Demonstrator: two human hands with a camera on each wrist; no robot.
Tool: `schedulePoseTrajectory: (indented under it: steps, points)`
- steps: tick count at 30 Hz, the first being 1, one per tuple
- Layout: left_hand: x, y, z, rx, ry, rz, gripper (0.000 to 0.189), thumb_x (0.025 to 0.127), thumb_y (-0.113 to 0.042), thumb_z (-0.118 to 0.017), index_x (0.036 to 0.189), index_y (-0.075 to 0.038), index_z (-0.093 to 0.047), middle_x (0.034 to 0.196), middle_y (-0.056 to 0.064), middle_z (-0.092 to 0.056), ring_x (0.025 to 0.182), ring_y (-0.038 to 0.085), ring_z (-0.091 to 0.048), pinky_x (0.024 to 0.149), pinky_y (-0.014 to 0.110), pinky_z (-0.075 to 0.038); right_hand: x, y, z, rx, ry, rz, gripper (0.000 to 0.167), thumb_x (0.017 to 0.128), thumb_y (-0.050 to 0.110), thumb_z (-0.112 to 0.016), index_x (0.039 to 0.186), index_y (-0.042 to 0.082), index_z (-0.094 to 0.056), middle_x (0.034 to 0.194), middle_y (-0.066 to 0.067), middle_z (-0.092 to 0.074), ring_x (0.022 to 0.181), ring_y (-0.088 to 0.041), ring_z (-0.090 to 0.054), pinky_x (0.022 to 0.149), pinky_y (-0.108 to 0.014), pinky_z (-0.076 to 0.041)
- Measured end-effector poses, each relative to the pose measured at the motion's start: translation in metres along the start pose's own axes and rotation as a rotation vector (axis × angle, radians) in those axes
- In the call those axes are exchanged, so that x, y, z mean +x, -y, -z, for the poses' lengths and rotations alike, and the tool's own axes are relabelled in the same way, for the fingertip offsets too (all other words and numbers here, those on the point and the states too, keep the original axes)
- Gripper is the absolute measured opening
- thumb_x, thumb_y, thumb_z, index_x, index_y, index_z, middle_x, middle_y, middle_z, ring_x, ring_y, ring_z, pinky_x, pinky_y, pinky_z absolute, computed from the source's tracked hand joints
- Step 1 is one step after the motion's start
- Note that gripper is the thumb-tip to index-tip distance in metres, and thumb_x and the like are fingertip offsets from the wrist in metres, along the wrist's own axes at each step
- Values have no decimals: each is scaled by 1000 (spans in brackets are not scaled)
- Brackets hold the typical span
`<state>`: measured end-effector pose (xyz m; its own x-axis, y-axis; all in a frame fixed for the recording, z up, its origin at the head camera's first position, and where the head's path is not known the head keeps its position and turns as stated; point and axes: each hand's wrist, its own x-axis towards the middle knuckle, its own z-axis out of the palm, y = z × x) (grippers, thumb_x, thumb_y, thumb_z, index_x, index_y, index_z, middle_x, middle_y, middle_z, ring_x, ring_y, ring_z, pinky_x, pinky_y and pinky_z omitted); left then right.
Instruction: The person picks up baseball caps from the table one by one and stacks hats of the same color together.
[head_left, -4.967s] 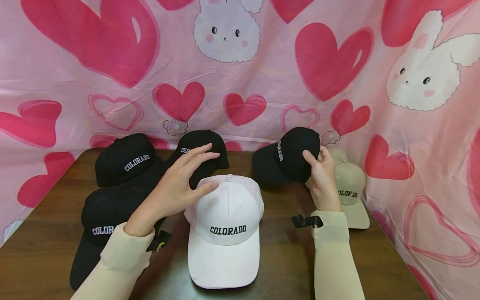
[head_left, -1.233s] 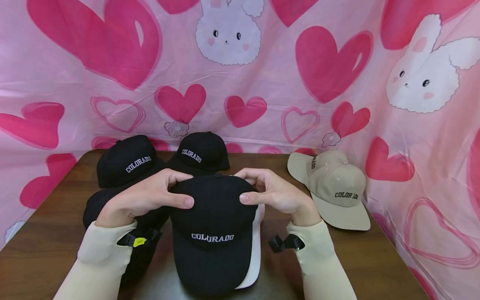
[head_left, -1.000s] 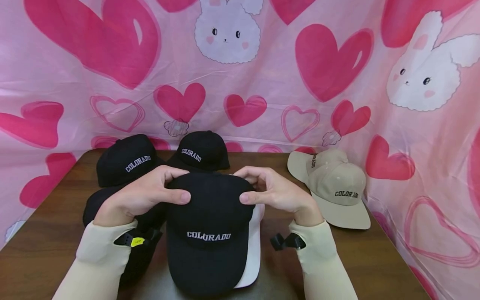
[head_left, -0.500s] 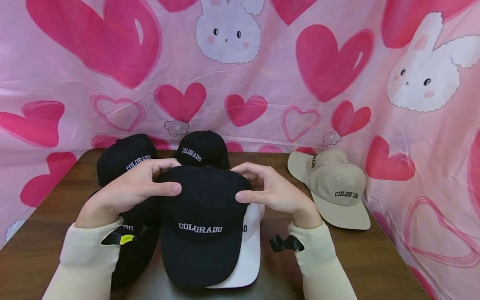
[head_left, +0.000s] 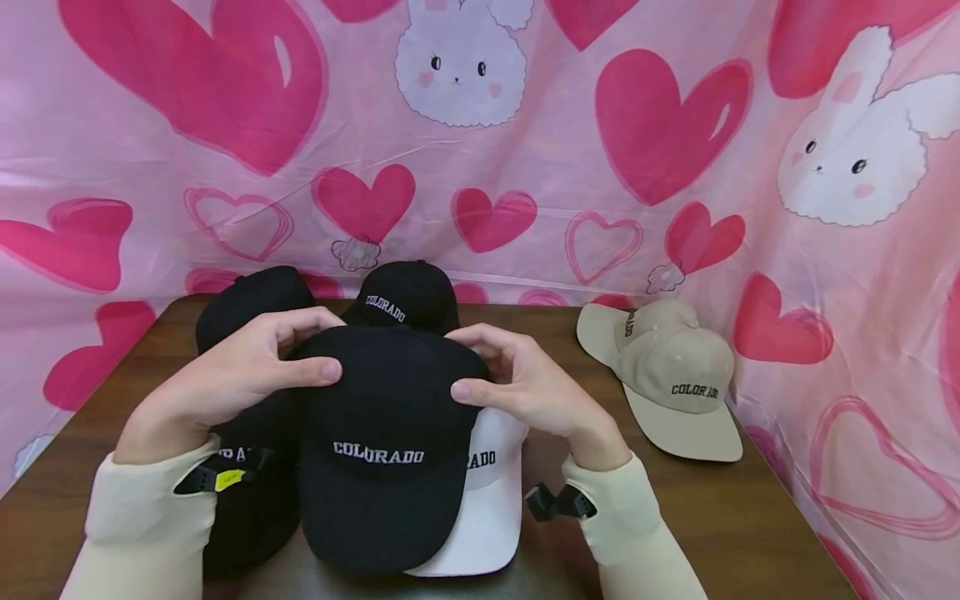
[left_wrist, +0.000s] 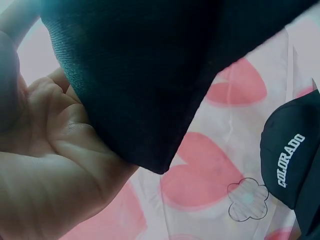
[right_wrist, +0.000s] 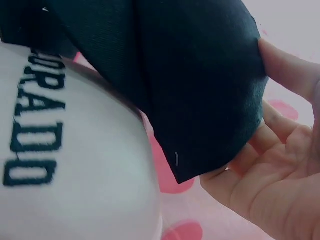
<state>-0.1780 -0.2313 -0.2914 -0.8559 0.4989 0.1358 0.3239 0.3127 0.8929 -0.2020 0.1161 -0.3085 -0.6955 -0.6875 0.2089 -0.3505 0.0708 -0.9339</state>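
Observation:
A black baseball cap (head_left: 382, 400) with white COLORADO lettering is held between both hands, its brim toward me. My left hand (head_left: 255, 367) pinches the crown's left side, thumb on the front and fingers behind. On the other side my right hand (head_left: 525, 383) grips it the same way. Behind and to the right, a white cap (head_left: 491, 508) sits on the table, partly covered by the black one. The right wrist view shows the black cap's lower edge (right_wrist: 205, 100) raised beside the white crown (right_wrist: 95, 145). Palm and cap cloth (left_wrist: 135, 90) fill much of the left wrist view.
Other black caps stand at the left: one at the back (head_left: 412, 292), one at the back left (head_left: 255, 300), and one in front (head_left: 247, 525), partly hidden by my left arm. Overlapping beige caps (head_left: 675, 358) lie at the right. A patterned pink cloth (head_left: 510, 150) hangs behind.
The black cap came from beside the beige caps at the right, and my left hand took hold too. Over the last second both hands carried it leftward, uncovering more of the white cap.

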Motion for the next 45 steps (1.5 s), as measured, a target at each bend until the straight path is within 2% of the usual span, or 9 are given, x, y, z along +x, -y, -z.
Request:
schedulePoseTrajectory:
  steps: [4,8,14,19,24,28,34,40,45]
  points:
    - [-9,4,6,-21,9,-21,30,100,-13,-69,130,-12,-66,114,14,-70,101,34,-70,84,39,-63,3,1,-11,-7,-12,21,49,96,8,-79,142,11,-62,117,-11,-72,105,-29,-73,95,-45,-61]
    - [-22,16,14,-56,35,-47,33,100,-7,-66,133,-11,-65,115,14,-69,101,34,-70,83,39,-63,7,1,-27,-13,-1,46,51,96,8,-79,143,10,-61,117,-10,-73,105,-26,-73,94,-45,-62]
    - [-41,32,27,-75,71,3,34,102,-5,-62,135,-12,-63,117,13,-70,100,34,-72,85,38,-62,13,3,-49,-88,1,66,51,95,5,-79,142,9,-61,116,-7,-74,100,-15,-73,90,-38,-62]
    - [-52,43,46,-97,94,-1,39,103,0,-58,139,-13,-61,119,13,-71,98,36,-74,83,39,-63,23,7,-63,-102,24,72,50,97,10,-79,143,10,-59,118,-6,-75,98,-9,-73,92,-33,-61]
    - [-62,58,70,-38,24,79,37,105,-5,-57,139,-21,-63,118,10,-72,97,34,-73,82,37,-63,45,12,-74,-74,72,29,49,99,14,-76,145,12,-57,122,-4,-72,103,-6,-71,98,-29,-58]
    - [-72,77,93,-3,0,132,36,108,-8,-54,138,-27,-63,117,9,-73,98,31,-74,83,35,-63,68,13,-86,-170,92,-13,50,100,21,-75,147,14,-57,121,3,-71,103,-1,-67,97,-21,-54]
    - [-76,101,123,3,37,164,35,111,-9,-49,136,-28,-65,117,8,-75,100,31,-74,85,34,-62,100,10,-105,-330,91,-105,51,101,29,-73,148,16,-57,119,5,-70,101,0,-62,93,-17,-51]
    - [-78,120,139,-43,102,240,38,112,-13,-45,133,-37,-65,121,0,-77,103,27,-75,86,34,-61,116,1,-119,-335,86,-190,51,101,32,-72,148,18,-57,125,4,-70,102,-2,-61,94,-21,-52]
    - [-81,133,146,-73,135,308,38,113,-15,-44,131,-41,-65,120,-4,-77,104,25,-74,86,35,-61,124,-8,-130,-353,87,-225,50,101,34,-71,147,19,-58,128,5,-69,104,-3,-61,95,-21,-50]
